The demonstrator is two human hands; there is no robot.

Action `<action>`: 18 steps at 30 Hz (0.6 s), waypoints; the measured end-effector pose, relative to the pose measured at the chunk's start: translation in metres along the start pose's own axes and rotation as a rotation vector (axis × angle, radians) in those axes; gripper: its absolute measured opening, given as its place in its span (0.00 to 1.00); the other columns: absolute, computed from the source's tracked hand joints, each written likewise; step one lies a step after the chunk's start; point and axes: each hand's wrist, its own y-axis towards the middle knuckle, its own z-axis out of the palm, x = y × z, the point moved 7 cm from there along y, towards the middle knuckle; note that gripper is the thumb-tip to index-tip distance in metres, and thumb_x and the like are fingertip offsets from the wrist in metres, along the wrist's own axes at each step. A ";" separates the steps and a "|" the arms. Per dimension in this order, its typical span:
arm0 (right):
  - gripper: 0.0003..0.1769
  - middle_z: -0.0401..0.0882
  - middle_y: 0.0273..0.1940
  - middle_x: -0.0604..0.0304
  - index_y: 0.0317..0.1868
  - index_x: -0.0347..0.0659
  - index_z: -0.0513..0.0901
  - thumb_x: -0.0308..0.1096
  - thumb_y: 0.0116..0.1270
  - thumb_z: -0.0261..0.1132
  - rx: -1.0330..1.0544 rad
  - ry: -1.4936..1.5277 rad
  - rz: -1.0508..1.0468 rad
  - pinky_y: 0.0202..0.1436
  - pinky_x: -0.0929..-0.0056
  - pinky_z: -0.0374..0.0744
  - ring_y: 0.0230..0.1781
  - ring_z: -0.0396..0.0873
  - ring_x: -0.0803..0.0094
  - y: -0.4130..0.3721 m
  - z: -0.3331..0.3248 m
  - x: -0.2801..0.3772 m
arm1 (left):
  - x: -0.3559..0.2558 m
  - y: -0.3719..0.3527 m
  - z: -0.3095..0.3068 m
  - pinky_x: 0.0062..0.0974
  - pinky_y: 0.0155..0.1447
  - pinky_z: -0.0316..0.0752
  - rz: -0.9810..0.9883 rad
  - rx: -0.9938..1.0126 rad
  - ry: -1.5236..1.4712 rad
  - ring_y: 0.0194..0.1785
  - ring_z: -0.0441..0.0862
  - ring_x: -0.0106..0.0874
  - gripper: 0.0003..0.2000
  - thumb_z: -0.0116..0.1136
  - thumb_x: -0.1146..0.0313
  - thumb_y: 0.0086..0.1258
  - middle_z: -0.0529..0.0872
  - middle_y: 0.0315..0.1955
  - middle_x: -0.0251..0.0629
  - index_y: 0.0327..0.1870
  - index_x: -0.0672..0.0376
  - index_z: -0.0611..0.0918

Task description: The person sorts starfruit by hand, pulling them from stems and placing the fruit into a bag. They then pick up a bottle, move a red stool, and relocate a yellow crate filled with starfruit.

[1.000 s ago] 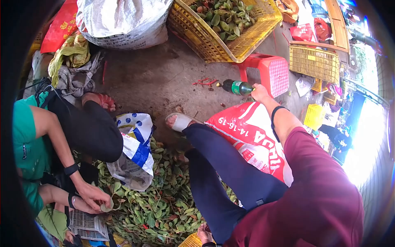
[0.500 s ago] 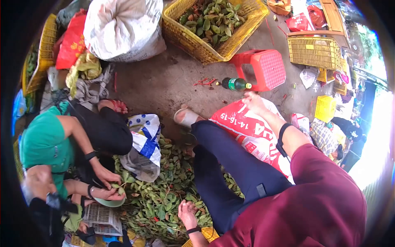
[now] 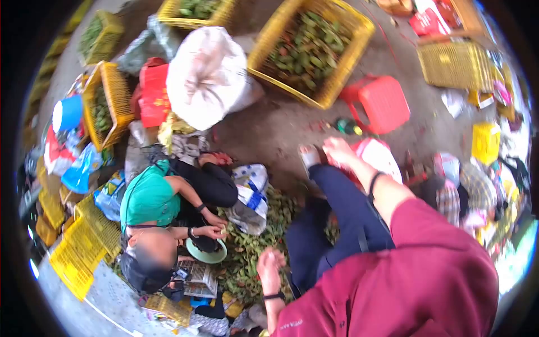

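In the head view, your left hand (image 3: 271,268) sits over the near edge of the leaf pile (image 3: 247,253), fingers curled together. The blur hides whether any leaves are in it. Your right hand (image 3: 338,149) lies at the red-and-white sack (image 3: 377,156), well apart from the pile, and you cannot tell whether it is spread or closed. To work cleanly, I judge, take leaves from your own side of the pile in small handfuls. Keep clear of the other person's hands (image 3: 212,230) and the green bowl (image 3: 208,255) just across it. Steady the sack with your right hand so it does not slump.
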 end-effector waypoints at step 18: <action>0.12 0.87 0.31 0.47 0.34 0.34 0.86 0.36 0.68 0.62 -0.422 0.130 0.304 0.41 0.53 0.83 0.37 0.87 0.56 0.079 -0.065 -0.216 | -0.010 0.282 0.357 0.25 0.45 0.82 -0.043 0.630 0.616 0.41 0.86 0.29 0.17 0.58 0.63 0.78 0.86 0.44 0.41 0.60 0.63 0.78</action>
